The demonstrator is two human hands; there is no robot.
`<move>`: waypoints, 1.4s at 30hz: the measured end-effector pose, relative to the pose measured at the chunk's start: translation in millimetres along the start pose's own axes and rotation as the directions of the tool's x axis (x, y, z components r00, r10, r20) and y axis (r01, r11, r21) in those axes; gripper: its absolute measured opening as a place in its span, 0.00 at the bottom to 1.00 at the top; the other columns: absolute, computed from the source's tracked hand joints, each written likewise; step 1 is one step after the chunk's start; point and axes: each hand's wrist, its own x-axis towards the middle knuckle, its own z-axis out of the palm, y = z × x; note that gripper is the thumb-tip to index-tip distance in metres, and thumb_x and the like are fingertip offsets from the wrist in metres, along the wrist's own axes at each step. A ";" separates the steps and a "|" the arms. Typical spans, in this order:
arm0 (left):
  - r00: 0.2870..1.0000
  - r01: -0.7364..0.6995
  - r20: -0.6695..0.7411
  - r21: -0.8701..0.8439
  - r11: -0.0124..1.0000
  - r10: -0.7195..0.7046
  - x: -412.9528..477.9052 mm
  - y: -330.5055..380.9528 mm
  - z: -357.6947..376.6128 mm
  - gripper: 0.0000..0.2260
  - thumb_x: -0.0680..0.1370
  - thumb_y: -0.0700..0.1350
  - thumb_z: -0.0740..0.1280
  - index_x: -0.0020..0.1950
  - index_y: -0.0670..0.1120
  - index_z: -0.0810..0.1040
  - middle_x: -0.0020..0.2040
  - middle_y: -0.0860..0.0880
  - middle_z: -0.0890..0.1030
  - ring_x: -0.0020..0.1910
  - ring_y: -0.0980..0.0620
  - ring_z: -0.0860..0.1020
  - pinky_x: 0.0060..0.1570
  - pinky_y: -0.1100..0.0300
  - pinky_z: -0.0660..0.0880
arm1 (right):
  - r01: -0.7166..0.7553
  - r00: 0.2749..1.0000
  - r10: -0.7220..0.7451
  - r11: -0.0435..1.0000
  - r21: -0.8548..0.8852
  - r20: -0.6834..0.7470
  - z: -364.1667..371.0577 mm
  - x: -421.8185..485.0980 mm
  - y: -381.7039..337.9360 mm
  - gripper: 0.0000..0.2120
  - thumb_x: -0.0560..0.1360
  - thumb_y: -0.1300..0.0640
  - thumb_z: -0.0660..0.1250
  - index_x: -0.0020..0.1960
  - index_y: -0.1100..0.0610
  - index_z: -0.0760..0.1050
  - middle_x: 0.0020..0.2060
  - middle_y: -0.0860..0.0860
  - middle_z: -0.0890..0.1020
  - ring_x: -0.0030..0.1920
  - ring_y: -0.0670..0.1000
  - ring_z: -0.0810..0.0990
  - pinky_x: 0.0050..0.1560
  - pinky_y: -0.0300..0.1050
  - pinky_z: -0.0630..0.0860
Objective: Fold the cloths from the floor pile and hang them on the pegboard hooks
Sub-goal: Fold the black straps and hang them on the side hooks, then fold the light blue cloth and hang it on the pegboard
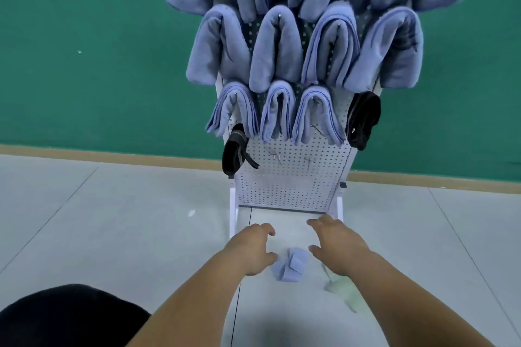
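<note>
In front of the pegboard, your left hand and right hand hover with fingers spread and loosely bent, holding nothing. Between them a small crumpled blue cloth lies on the floor. Up on the pegboard, folded blue cloths hang in rows.

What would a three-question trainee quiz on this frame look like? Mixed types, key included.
1. True or false: the left hand and right hand each hold a cloth.
2. The blue cloth on the floor lies: A) between the hands, B) on a hook, C) in the left hand.
3. How many black items hang on the pegboard?
Key: 1 false; 2 A; 3 two.
</note>
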 end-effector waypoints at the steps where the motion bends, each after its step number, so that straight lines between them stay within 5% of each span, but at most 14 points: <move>1: 1.000 -0.003 0.011 -0.003 1.000 0.003 1.7 0.8 14.6 0.27 0.79 0.56 0.72 0.76 0.57 0.69 0.71 0.53 0.74 0.61 0.49 0.77 0.61 0.52 0.77 | -0.023 0.998 0.023 1.000 -0.011 0.056 10.8 -2.2 9.1 0.32 0.83 0.44 0.63 0.83 0.48 0.57 0.76 0.52 0.66 0.73 0.56 0.69 0.66 0.53 0.76; 14: 0.988 0.066 0.137 0.044 0.997 -0.072 50.1 -15.9 116.1 0.29 0.80 0.55 0.71 0.79 0.56 0.66 0.72 0.51 0.72 0.70 0.47 0.73 0.67 0.53 0.73 | -0.147 0.936 0.094 0.980 0.132 0.339 126.2 4.3 49.5 0.33 0.82 0.41 0.64 0.83 0.48 0.58 0.77 0.52 0.66 0.75 0.57 0.70 0.70 0.52 0.73; 21: 0.987 0.074 0.145 -0.003 0.997 -0.073 86.6 -16.9 149.0 0.23 0.78 0.51 0.70 0.72 0.51 0.70 0.67 0.48 0.74 0.64 0.45 0.75 0.56 0.57 0.73 | -0.180 0.925 0.113 0.971 0.157 0.363 161.7 26.7 49.3 0.31 0.83 0.42 0.63 0.83 0.48 0.59 0.75 0.54 0.67 0.73 0.58 0.70 0.71 0.53 0.72; 27: 0.978 0.116 0.176 -0.017 0.993 -0.111 108.9 -27.8 172.7 0.21 0.77 0.50 0.70 0.69 0.51 0.70 0.70 0.47 0.72 0.64 0.43 0.73 0.57 0.55 0.73 | -0.134 0.929 0.075 0.981 0.141 0.363 185.2 42.8 46.3 0.30 0.82 0.43 0.64 0.82 0.43 0.60 0.81 0.50 0.58 0.79 0.58 0.61 0.72 0.51 0.71; 32: 0.971 0.154 0.185 -0.011 0.988 -0.149 121.1 -40.0 182.4 0.23 0.77 0.51 0.70 0.70 0.53 0.70 0.66 0.50 0.74 0.63 0.46 0.74 0.62 0.50 0.76 | -0.064 0.933 0.004 0.986 0.155 0.360 193.4 63.2 38.3 0.30 0.83 0.42 0.64 0.83 0.38 0.58 0.85 0.47 0.51 0.83 0.57 0.51 0.80 0.55 0.57; 38: 0.961 0.183 0.211 -0.009 0.983 -0.177 126.6 -45.5 185.2 0.26 0.77 0.51 0.71 0.75 0.53 0.70 0.70 0.50 0.73 0.67 0.46 0.73 0.64 0.50 0.75 | -0.024 0.931 -0.018 0.993 0.112 0.364 205.6 81.6 22.3 0.30 0.83 0.46 0.62 0.83 0.47 0.59 0.84 0.47 0.54 0.81 0.55 0.55 0.78 0.53 0.59; 42: 0.967 0.182 0.185 -0.034 0.983 -0.173 128.3 -43.5 179.7 0.28 0.78 0.51 0.70 0.77 0.54 0.68 0.69 0.50 0.74 0.68 0.45 0.73 0.66 0.50 0.74 | -0.093 0.958 0.046 0.983 0.156 0.282 207.0 89.2 24.4 0.25 0.81 0.54 0.63 0.78 0.50 0.68 0.75 0.49 0.71 0.72 0.54 0.70 0.69 0.48 0.69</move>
